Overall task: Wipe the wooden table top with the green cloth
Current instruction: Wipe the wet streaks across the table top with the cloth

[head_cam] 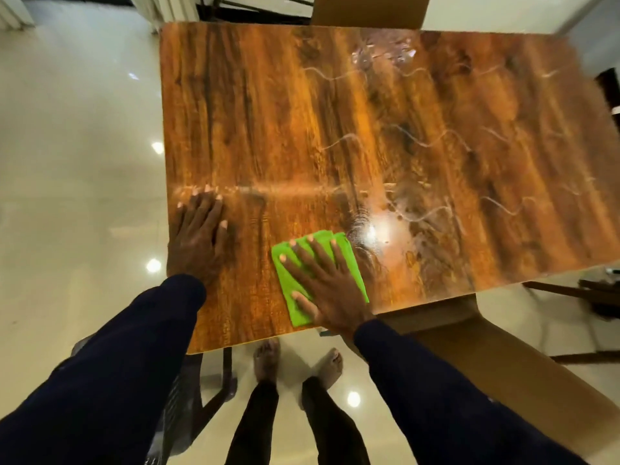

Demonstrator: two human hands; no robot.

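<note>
1. Lowest in the frame, two dark sleeves (110, 374) reach up from the bottom corners, and bare feet (295, 364) stand on the pale glossy floor (73, 129) between them, close against the near table edge. The person seems to be leaning in over the work.

2. Lower centre, the right hand (322, 283) lies flat with fingers spread on the green cloth (349, 260), palm pressing it onto the table (302, 112) just inside the near edge. The spread looks meant to keep the folded cloth flat and moving as one pad.

3. Left of centre, the left hand (198, 233) is also flat and spread, bare on the wood near the left edge, holding nothing. I take it as a brace for the lean, well apart from the cloth.

4. Right of the cloth, a bright glare and wet-looking smears sit on the wood, and pale wavy streaks (419, 142) run across the right half toward the upper right. That side looks damp or sprayed and not yet wiped dry; the left half looks plainer.

5. Brown panels (369, 10), perhaps chair backs, show at the top centre and lower right edges of the table.

6. No brand, label or writing can be read anywhere.
</note>
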